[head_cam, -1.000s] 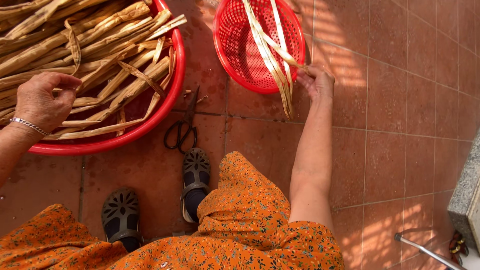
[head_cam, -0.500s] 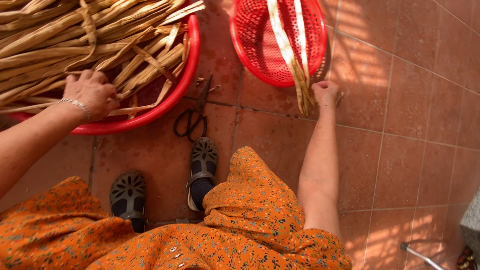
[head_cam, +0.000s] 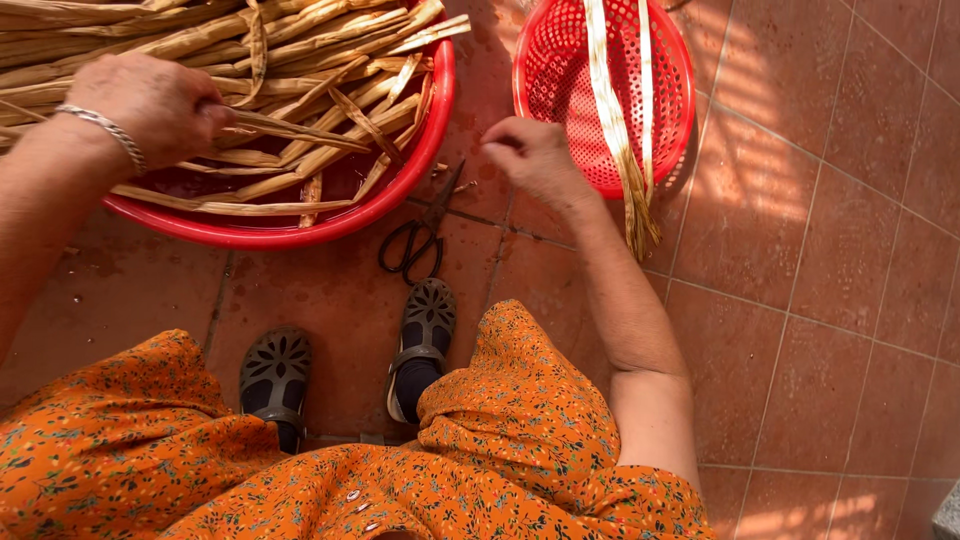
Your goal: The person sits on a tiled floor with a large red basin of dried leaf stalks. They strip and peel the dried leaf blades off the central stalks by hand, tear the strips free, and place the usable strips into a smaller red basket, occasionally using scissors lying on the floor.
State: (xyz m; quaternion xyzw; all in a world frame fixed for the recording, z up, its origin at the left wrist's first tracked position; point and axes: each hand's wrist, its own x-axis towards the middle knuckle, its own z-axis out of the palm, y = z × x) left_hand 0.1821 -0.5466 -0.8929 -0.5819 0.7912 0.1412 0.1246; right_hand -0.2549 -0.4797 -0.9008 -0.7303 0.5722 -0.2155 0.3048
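Terracotta floor tiles (head_cam: 850, 300) with pale grout lines fill the frame. Striped sunlight falls across the upper right and lower right; the left lies in shade.

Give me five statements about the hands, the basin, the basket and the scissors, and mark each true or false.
1. The left hand grips a dried strip over the red basin. True.
2. The right hand holds the scissors. False: the scissors lie on the tiled floor between basin and basket, untouched.
3. Pale strips lie across the red mesh basket and overhang its near rim. True.
4. The basin is blue. False: it is red.
5. The right hand is inside the basket. False: it is by the basket's near left rim, outside it.
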